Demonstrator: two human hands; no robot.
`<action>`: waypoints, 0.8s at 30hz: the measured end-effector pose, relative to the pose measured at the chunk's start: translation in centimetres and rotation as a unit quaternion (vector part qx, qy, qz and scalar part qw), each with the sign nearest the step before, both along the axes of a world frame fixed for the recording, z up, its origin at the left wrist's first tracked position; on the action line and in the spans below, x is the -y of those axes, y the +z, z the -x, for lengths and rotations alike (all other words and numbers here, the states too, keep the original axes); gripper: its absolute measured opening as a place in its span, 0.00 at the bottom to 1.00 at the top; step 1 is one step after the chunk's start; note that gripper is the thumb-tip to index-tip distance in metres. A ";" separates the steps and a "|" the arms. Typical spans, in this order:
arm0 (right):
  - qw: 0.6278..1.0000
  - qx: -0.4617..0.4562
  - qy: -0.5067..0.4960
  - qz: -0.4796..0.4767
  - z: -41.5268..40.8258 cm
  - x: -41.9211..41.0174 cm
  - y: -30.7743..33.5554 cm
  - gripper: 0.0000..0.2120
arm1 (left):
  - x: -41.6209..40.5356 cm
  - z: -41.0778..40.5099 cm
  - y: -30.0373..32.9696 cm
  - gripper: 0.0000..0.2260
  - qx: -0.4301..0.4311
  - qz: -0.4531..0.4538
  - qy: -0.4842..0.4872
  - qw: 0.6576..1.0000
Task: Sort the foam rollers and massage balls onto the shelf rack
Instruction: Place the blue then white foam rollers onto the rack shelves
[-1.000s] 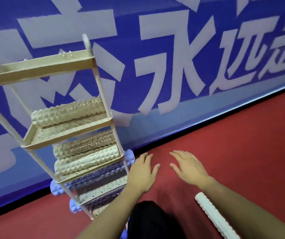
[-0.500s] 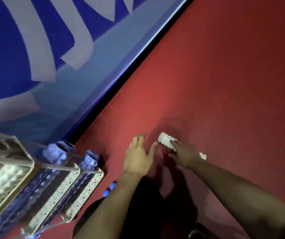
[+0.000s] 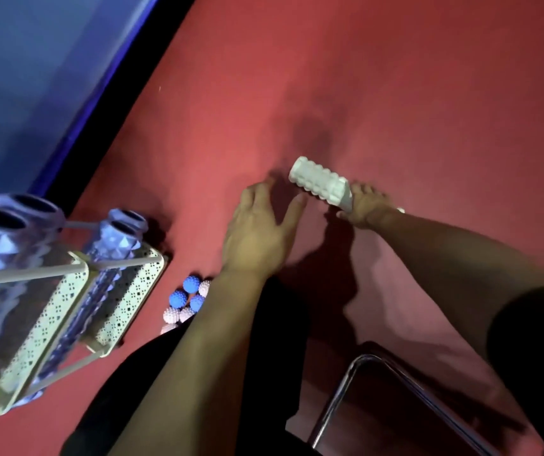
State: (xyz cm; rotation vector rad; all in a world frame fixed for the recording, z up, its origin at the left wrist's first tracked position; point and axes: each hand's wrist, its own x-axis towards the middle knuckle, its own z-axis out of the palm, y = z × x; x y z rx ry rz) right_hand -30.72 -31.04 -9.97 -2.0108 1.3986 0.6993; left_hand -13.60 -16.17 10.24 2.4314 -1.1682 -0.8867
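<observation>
A white ridged foam roller (image 3: 320, 181) lies on the red floor, its far end tipped up. My right hand (image 3: 366, 205) grips its near end. Just left of the roller my left hand (image 3: 257, 232) hovers flat with fingers spread, holding nothing. The cream perforated shelf rack (image 3: 66, 301) stands at the left edge, seen from above, with blue textured rollers (image 3: 115, 235) on its lower shelves. Several blue and white spiky massage balls (image 3: 186, 301) sit on the floor between the rack and my left forearm.
A blue banner wall (image 3: 33, 77) with a dark base strip runs along the upper left. A chrome chair leg (image 3: 356, 383) curves in at the bottom right. Red floor (image 3: 395, 77) stretches beyond the hands.
My head has tilted down from the rack to the floor. My right hand has reached the white roller, closed on its near end and raised its far end; the left hand stays beside it.
</observation>
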 end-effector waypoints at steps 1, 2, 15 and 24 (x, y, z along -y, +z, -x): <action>1.000 -0.005 -0.007 -0.004 -0.1 0.1 -0.8 0.45 | -0.1 -0.1 -0.3 0.30 -0.001 -0.007 0.001 1.000; 1.000 -0.007 -0.018 -0.005 -0.2 0.2 -1.7 0.45 | -0.2 -0.3 -0.6 0.31 -0.002 -0.015 0.002 1.000; 0.952 0.085 -0.288 -0.057 -0.8 -5.3 -5.2 0.36 | 0.1 -1.4 -1.6 0.31 -0.014 -0.026 0.029 0.999; 0.752 0.416 -0.466 -0.210 -3.8 -12.2 9.7 0.22 | -1.4 -1.9 3.3 0.30 -0.088 0.036 0.113 0.989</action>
